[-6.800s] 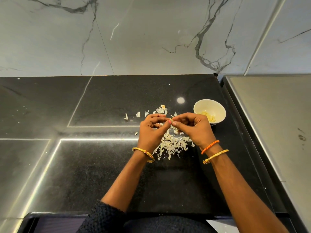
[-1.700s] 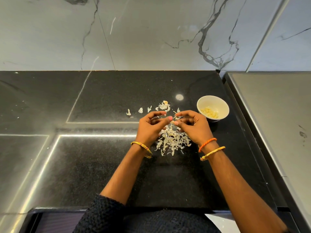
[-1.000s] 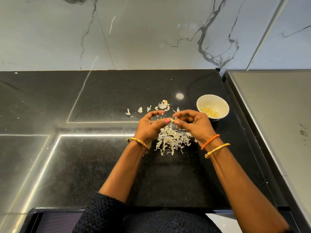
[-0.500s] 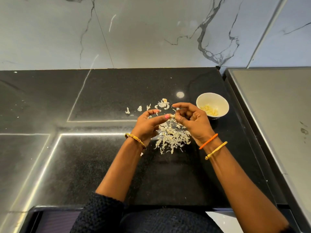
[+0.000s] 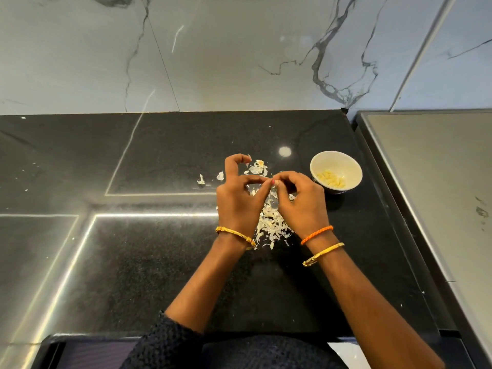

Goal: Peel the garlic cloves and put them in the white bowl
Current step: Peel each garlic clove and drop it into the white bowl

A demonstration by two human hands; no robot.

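My left hand (image 5: 238,202) and my right hand (image 5: 302,203) meet fingertip to fingertip above the black counter. Between them they pinch a small garlic clove (image 5: 275,183), mostly hidden by the fingers. My left index finger is raised and curled away from the pinch. Below the hands lies a heap of pale garlic skins (image 5: 271,225). The white bowl (image 5: 346,162) stands just right of my right hand and holds several peeled yellowish cloves (image 5: 331,179).
Loose skin flakes (image 5: 257,167) lie beyond the hands. A grey steel surface (image 5: 436,187) borders the black counter (image 5: 159,155) on the right. A marble wall rises behind. The counter's front edge is near my body.
Both hands stay joined on the clove over the skin heap and have drifted slightly. My left index finger has lifted and curled up away from the pinch.
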